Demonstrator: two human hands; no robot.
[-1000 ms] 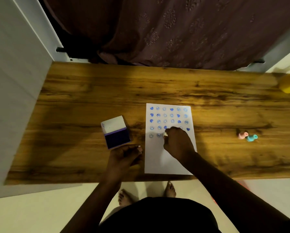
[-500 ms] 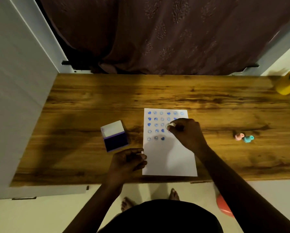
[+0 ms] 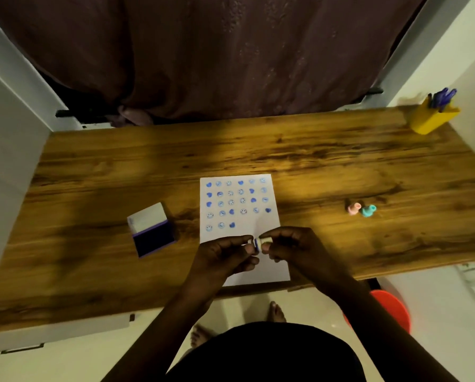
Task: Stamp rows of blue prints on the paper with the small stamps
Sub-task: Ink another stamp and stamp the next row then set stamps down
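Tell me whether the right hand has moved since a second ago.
Yes. The right hand pulled back from the printed rows toward the person, now over the paper's blank lower half, meeting the left hand.

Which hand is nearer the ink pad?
Left. The left hand is just right of the ink pad, over the paper's near-left edge; the right hand is farther right.

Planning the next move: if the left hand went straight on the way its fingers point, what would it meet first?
Almost at once, the small white stamp and the right hand pinching it; both hands look level.
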